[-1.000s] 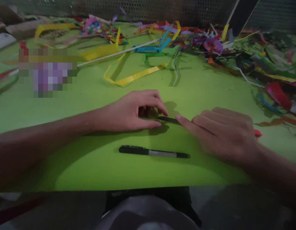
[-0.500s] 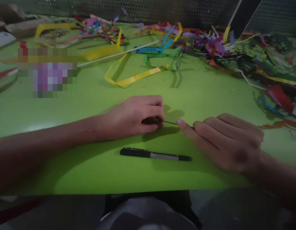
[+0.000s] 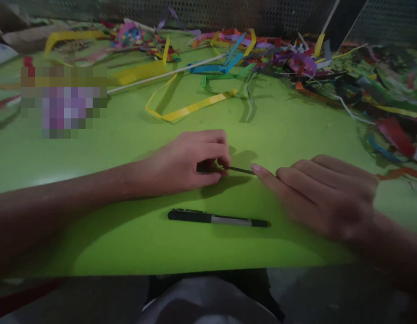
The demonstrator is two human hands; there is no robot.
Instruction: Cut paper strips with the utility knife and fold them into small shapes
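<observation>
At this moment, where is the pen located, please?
Low in the middle of the head view, the pen lies on the green table, between its front edge and the left hand, with the right hand farther right.

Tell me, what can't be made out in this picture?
- Head view: both ends of the dark strip, hidden by the left hand and right hand.
- Head view: whatever lies under the pixelated patch, masked by its blocks.
- Head view: any print on the pen, too small and dim.
- Head view: the far-right scraps, cut off by the edge.
</observation>
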